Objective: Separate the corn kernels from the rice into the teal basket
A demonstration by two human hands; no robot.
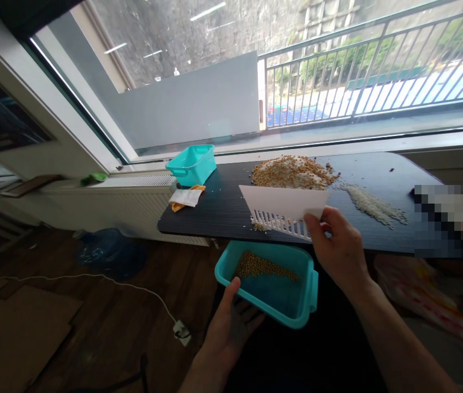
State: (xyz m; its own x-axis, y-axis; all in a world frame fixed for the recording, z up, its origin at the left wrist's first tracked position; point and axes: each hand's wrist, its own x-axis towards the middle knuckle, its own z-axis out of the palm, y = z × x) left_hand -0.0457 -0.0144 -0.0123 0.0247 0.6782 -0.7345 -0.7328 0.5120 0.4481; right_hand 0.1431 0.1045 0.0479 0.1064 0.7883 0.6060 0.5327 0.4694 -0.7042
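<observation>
- Right hand (338, 243): forearm comes up from the lower right corner, back of hand up, knuckles bent, thumb toward the left. Grip is pinched on the right end of a white slotted card (284, 204), thumb on the near face.
- Card stands tilted over the dark surface (227, 215), near its front edge, long side running left-right, slots along the lower side. Can't tell if that side touches down.
- Left hand (231, 322): forearm rises from the bottom edge, palm up. Grip is on the turquoise bin (284, 314): thumb hooked over the near left rim, fingers spread along the outside below.
- Bin sits below the front edge of the surface, near the card. Tan beans (262, 265) lie along its far side, thickest at far left.
- Mixed pile (297, 172) of beans and white grains: on the surface, just behind the card.
- White grains (373, 204) form a separate streak right of the pile.
- Second turquoise basket (194, 168) at the left end, folded cloth (188, 198) just in front.
</observation>
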